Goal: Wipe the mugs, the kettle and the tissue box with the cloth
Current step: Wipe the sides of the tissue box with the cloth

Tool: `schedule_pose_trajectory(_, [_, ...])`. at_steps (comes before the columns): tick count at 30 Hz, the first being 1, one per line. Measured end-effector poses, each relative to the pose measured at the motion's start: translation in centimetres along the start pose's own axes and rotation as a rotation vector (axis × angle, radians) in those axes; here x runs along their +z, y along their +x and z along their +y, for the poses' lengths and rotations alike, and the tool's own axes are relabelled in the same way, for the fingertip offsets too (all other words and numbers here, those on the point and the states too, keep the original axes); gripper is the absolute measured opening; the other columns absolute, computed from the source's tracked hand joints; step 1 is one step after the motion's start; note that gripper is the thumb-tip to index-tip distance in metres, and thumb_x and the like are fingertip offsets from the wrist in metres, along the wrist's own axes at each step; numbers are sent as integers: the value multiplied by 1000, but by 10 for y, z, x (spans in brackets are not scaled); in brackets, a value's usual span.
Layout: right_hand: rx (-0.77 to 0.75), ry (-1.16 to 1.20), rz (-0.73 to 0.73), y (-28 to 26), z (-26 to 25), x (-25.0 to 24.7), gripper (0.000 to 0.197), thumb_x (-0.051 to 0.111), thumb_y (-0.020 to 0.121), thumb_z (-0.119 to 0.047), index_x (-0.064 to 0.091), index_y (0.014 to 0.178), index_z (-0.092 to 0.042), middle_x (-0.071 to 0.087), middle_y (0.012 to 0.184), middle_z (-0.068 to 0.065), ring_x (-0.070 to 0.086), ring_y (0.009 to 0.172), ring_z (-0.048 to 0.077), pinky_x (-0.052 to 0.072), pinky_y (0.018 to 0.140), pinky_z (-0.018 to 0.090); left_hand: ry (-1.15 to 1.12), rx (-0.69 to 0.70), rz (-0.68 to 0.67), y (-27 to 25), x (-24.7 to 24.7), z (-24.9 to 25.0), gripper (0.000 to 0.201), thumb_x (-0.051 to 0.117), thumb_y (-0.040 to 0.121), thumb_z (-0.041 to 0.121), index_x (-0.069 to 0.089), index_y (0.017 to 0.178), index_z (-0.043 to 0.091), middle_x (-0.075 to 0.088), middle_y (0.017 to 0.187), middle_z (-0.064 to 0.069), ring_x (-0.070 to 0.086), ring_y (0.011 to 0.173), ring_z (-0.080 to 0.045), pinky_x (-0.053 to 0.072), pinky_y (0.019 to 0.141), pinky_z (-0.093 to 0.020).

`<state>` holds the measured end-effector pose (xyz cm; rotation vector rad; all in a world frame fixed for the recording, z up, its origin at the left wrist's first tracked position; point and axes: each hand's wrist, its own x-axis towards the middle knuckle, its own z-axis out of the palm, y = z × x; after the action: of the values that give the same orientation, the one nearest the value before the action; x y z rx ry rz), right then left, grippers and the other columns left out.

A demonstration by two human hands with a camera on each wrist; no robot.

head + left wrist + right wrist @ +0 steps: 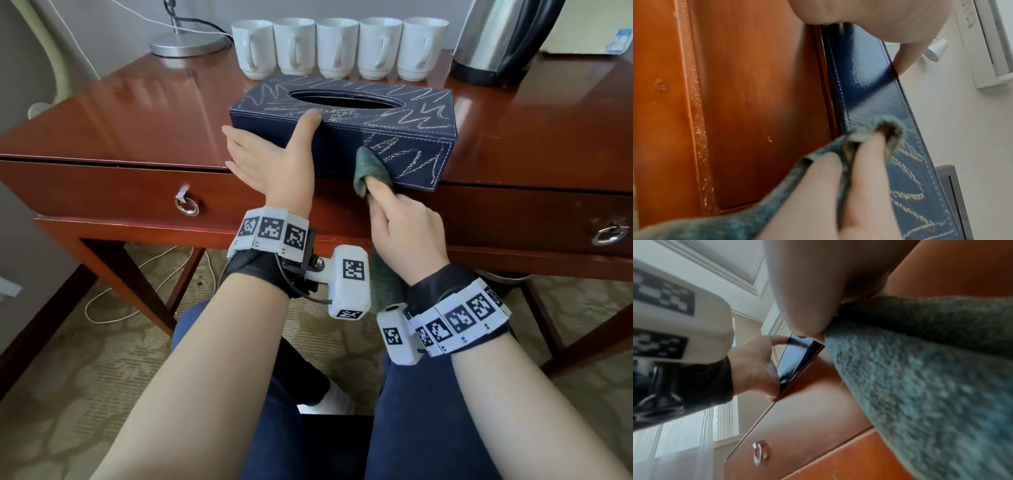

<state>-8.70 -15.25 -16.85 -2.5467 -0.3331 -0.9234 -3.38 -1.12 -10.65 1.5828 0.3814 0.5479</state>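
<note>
At the far left of the desk (113, 113) stood a lamp base (186, 42), and below it a drawer ring pull (187, 206) hung on the drawer front. The left hand (270, 161) braced the left end of the tissue box (346, 113): its thumb lay on the box's top edge beside the oval opening, while the straight, close-set fingers pressed flat against the end face. The dark blue box sat at the desk's front edge, its near right corner overhanging slightly, its top and front covered in pale zigzag scribbles. Behind it, five white mugs (337, 46) stood in a row, handles toward the camera. At the middle of the box's front face, the grey-green cloth (371, 168) was pressed against the surface, wrapped over the fingertips of the right hand (404, 229); its fingers, seen in the left wrist view lying side by side, pinched the cloth's folds, and the rest trailed down past the wrist. The steel kettle (496, 37) stood at the back right, apart from both hands.
</note>
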Motion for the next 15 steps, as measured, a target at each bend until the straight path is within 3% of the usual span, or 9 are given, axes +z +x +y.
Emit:
schedule_pose_trajectory(4, [6,-14,-115,-6,-4,7,35,46,96,-18,60,127,-27,66,77,12,62,66,42,41,58,38,-11,6,2,0,0,-2,116,76,80,44,-3,155,3,8,163,-10,-4,152,-19,-9,122,-36])
schedule_pose_trajectory(8, [33,4,41,-13,10,-3,34,47,91,-18,63,120,-23,62,70,11,60,58,40,46,53,38,-7,13,-1,0,0,-3,115,75,81,45,-3,155,3,8,163,-9,-4,152,-19,-9,122,-37])
schedule_pose_trajectory(11, [29,49,117,-3,5,-7,34,46,93,-17,62,123,-18,65,72,13,62,62,40,49,54,41,27,10,1,1,1,-1,115,74,81,46,-3,155,3,9,163,-11,-2,152,-19,-9,122,-37])
schedule_pose_trajectory(15, [5,59,-46,4,-9,-1,37,41,96,-22,58,129,-24,68,79,12,63,70,40,42,59,37,23,1,-13,1,1,-1,115,73,82,47,-5,155,4,6,163,-10,-5,152,-21,-8,122,-40])
